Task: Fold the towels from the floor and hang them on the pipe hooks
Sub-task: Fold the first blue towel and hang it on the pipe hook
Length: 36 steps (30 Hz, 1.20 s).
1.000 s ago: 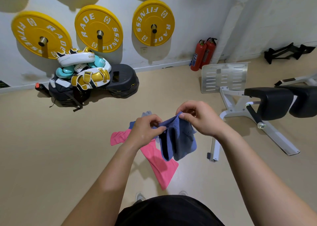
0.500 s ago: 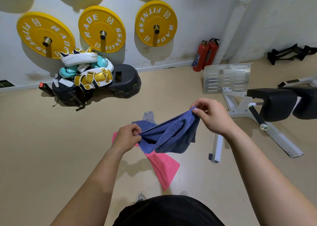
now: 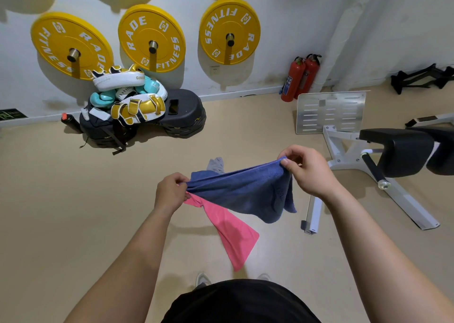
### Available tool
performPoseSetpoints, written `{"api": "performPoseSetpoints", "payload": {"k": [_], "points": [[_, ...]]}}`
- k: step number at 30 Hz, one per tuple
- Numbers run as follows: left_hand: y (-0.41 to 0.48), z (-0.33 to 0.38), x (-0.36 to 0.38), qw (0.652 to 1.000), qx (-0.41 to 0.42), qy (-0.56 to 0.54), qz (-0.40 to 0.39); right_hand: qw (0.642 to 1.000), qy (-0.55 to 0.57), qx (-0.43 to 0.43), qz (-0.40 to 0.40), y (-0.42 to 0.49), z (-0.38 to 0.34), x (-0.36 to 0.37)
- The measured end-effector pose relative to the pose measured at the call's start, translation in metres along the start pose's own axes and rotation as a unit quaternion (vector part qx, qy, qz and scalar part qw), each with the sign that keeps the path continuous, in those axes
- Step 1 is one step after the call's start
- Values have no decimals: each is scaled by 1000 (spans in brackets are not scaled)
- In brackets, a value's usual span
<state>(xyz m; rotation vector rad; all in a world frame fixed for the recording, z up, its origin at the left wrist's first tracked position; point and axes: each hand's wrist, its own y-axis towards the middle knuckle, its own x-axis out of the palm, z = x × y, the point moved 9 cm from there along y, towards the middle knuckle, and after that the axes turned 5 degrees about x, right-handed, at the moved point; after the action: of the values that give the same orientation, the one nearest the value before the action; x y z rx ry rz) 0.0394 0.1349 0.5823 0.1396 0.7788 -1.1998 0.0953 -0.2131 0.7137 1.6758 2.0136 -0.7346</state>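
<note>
Left hand: fingers curled shut, pinching one bunched end of the blue towel. Right hand: thumb and fingers pinched on the opposite top corner, held higher than the left.

Blue towel hangs in the air between the two sets of fingers. Its top edge is pulled nearly taut and slopes up toward the right fingers. The rest sags below them in loose folds, with one corner drooping under the right hand.

Pink towel lies on the tan floor below the left fingers and runs toward the person's shoes. Its upper end is hidden behind the blue towel. A grey cloth shows on the floor just beyond the blue towel, between the two hands.

Farther past the fingers, against the wall: three yellow weight plates on pegs and a heap of boxing pads on black gear. Beyond the right fingers stand two red fire extinguishers and a slotted metal plate. A black padded seat on a white frame sits to the right of the right hand.
</note>
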Motion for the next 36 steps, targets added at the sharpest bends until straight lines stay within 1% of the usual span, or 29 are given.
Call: {"api": "performPoseSetpoints", "payload": {"k": [2, 4, 5, 7, 12, 17, 18, 19, 21, 22, 24, 25, 27, 28, 30, 32, 34, 36], "points": [[0, 4, -4, 1000, 4, -14, 7, 999, -10, 28, 25, 3, 15, -3], [-1, 10, -8, 999, 3, -50, 13, 996, -30, 61, 52, 4, 33, -6], [0, 13, -9, 997, 2, -73, 8, 994, -37, 79, 61, 4, 42, -7], [0, 20, -8, 997, 5, -80, -15, 990, -44, 112, 75, 3, 60, -8], [-4, 36, -5, 996, 49, 35, -65, 984, -16, 151, 96, 3, 79, -5], [-15, 48, 7, 984, 101, 79, -122, 981, -2, 163, 108, 5, 79, -8], [-14, 52, 5, 983, 118, 88, -111, 982, -2, 159, 103, 6, 79, -8], [-13, 56, -1, 984, 133, 89, -83, 983, 0, 154, 97, 6, 79, -8], [-10, 66, -17, 987, 147, 57, -11, 984, 16, 153, 91, 5, 81, -9], [-11, 72, -22, 989, 148, 29, 10, 982, 24, 162, 94, 3, 85, -9], [-15, 87, -23, 988, 153, -23, 18, 976, 21, 196, 88, 1, 97, -4], [-17, 96, -22, 986, 162, -39, 19, 974, 15, 215, 74, 0, 104, 2], [-23, 111, -22, 980, 191, -37, 37, 967, 18, 251, 45, -3, 116, 15], [-24, 116, -24, 977, 206, -18, 52, 963, 26, 264, 46, -4, 118, 18], [-23, 115, -28, 974, 209, 18, 83, 959, 38, 267, 83, -7, 116, 13], [-20, 107, -29, 977, 188, 29, 99, 959, 47, 247, 129, -8, 106, 5], [-18, 96, -28, 980, 168, 4, 110, 959, 75, 225, 155, -10, 96, 2], [-19, 85, -27, 982, 131, -36, 129, 956, 110, 217, 164, -12, 91, 2]]}}
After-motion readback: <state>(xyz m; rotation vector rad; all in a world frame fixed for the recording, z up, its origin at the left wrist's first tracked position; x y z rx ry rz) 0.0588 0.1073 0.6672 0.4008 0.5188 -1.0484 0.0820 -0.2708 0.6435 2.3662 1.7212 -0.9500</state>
